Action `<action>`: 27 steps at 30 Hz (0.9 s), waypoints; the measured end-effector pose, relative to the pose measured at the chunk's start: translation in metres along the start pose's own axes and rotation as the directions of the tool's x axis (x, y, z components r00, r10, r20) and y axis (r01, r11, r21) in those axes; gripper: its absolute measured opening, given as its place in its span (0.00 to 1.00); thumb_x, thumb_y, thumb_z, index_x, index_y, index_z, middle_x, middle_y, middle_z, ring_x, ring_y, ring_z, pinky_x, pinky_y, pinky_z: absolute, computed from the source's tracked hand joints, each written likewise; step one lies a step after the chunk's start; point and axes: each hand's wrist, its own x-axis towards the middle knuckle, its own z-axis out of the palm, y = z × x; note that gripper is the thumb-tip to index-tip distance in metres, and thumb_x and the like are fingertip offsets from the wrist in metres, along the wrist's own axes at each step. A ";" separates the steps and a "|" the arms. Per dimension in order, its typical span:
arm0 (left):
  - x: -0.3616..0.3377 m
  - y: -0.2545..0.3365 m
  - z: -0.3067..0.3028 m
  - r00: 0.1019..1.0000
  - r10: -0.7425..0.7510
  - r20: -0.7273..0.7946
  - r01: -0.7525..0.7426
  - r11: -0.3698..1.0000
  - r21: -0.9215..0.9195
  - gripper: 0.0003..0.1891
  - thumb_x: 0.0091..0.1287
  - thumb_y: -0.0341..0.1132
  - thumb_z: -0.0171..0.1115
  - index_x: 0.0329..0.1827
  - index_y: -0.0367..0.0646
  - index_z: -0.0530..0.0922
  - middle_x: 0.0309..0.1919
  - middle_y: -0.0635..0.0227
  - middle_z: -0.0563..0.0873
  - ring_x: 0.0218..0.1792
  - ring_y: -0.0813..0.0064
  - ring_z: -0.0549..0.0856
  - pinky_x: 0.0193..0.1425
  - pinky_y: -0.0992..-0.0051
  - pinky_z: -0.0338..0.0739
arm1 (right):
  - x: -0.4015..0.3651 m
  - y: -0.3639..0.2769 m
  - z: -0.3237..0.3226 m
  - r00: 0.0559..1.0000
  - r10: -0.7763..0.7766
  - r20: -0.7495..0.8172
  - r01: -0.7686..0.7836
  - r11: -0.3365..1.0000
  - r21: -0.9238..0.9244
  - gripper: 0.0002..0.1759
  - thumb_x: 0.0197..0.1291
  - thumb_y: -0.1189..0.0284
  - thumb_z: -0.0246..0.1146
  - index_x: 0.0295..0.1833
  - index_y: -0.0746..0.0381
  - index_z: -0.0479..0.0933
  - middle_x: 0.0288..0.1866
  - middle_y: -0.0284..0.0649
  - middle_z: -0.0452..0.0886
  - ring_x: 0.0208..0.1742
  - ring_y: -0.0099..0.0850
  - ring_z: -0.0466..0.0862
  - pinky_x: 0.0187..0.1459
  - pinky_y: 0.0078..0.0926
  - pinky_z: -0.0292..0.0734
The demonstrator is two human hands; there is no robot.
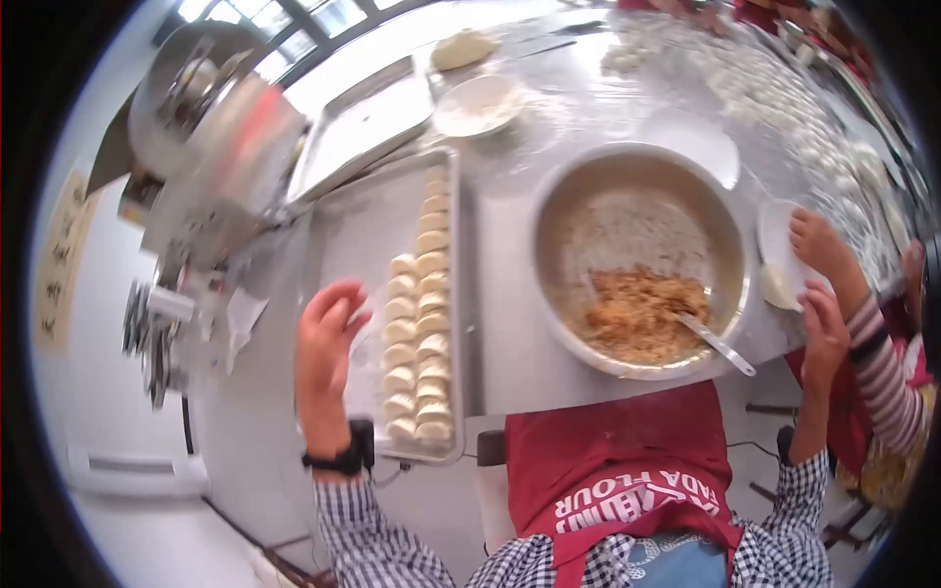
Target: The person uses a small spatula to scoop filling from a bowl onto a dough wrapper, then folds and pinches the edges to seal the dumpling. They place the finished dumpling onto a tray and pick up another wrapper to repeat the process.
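My left hand (328, 338) hovers over the near left side of the metal tray (343, 230), fingers loosely curled and apart, holding nothing. To its right, two rows of pale, half-moon dumplings (431, 299) stand on the tray. My right hand (825, 328) is at the table's right edge, its fingers closed at the side of a pale dough wrapper (780, 287). The wrapper lies partly over the near end of a white plate (777, 233). Between my hands sits a large steel bowl (627, 201) with brown minced filling (642, 314) and a spoon (720, 345) leaning on its rim.
Another person's hand (825, 250), in a striped sleeve, reaches over the white plate. A second tray (368, 118), a floury bowl (478, 106) and a dough lump (464, 49) are at the back. Many small dough pieces (774, 98) cover the far right.
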 end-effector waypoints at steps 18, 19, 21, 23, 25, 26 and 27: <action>-0.160 -0.029 0.224 0.818 -0.254 0.516 0.423 0.873 -0.242 0.09 0.65 0.26 0.52 0.47 0.34 0.75 0.43 0.58 0.80 0.43 0.70 0.81 0.49 0.73 0.76 | 0.021 0.071 0.004 0.986 -0.072 0.149 0.119 0.936 -0.332 0.18 0.43 0.72 0.65 0.44 0.63 0.77 0.49 0.45 0.77 0.53 0.41 0.75 0.54 0.33 0.69; -0.162 -0.027 0.229 0.792 -0.269 0.549 0.417 0.894 -0.163 0.09 0.65 0.25 0.51 0.46 0.34 0.75 0.43 0.58 0.80 0.42 0.71 0.81 0.49 0.74 0.76 | 0.020 0.073 0.006 0.971 -0.133 0.197 0.194 0.924 -0.331 0.22 0.41 0.71 0.66 0.47 0.61 0.76 0.51 0.44 0.76 0.54 0.41 0.74 0.56 0.34 0.67; -0.160 -0.041 0.234 0.793 -0.179 0.582 0.362 0.907 -0.214 0.09 0.64 0.26 0.53 0.44 0.34 0.75 0.41 0.57 0.80 0.41 0.69 0.81 0.46 0.71 0.77 | 0.015 0.066 0.005 0.961 -0.139 0.237 0.215 0.918 -0.333 0.22 0.41 0.72 0.66 0.47 0.61 0.75 0.52 0.43 0.76 0.55 0.41 0.73 0.57 0.35 0.67; -0.159 -0.048 0.236 0.786 -0.085 0.613 0.308 0.913 -0.268 0.08 0.63 0.28 0.54 0.43 0.34 0.74 0.39 0.56 0.80 0.39 0.67 0.81 0.43 0.69 0.78 | 0.011 0.065 0.005 0.950 -0.145 0.275 0.237 0.910 -0.340 0.23 0.40 0.73 0.65 0.48 0.60 0.75 0.53 0.42 0.75 0.55 0.41 0.73 0.57 0.35 0.66; -0.159 -0.044 0.239 0.823 -0.152 0.548 0.354 0.891 -0.284 0.08 0.62 0.26 0.53 0.42 0.32 0.74 0.39 0.53 0.80 0.39 0.65 0.81 0.44 0.67 0.79 | 0.002 0.072 0.004 0.941 -0.175 0.288 0.292 0.851 -0.438 0.23 0.40 0.76 0.64 0.48 0.60 0.75 0.54 0.41 0.74 0.55 0.41 0.73 0.57 0.35 0.66; -0.158 -0.040 0.239 0.819 -0.154 0.553 0.357 0.891 -0.281 0.08 0.62 0.26 0.53 0.42 0.32 0.74 0.39 0.53 0.80 0.39 0.65 0.81 0.44 0.67 0.79 | 0.000 0.074 0.004 0.943 -0.170 0.286 0.287 0.850 -0.442 0.23 0.40 0.76 0.64 0.48 0.60 0.75 0.54 0.41 0.74 0.55 0.41 0.73 0.57 0.35 0.66; -0.157 -0.034 0.239 0.795 -0.217 0.567 0.397 0.892 -0.215 0.08 0.63 0.25 0.52 0.43 0.32 0.75 0.41 0.56 0.80 0.41 0.69 0.81 0.46 0.71 0.77 | 0.000 0.074 0.006 0.946 -0.195 0.258 0.297 0.841 -0.452 0.21 0.40 0.78 0.63 0.46 0.60 0.76 0.53 0.41 0.76 0.54 0.41 0.74 0.56 0.35 0.67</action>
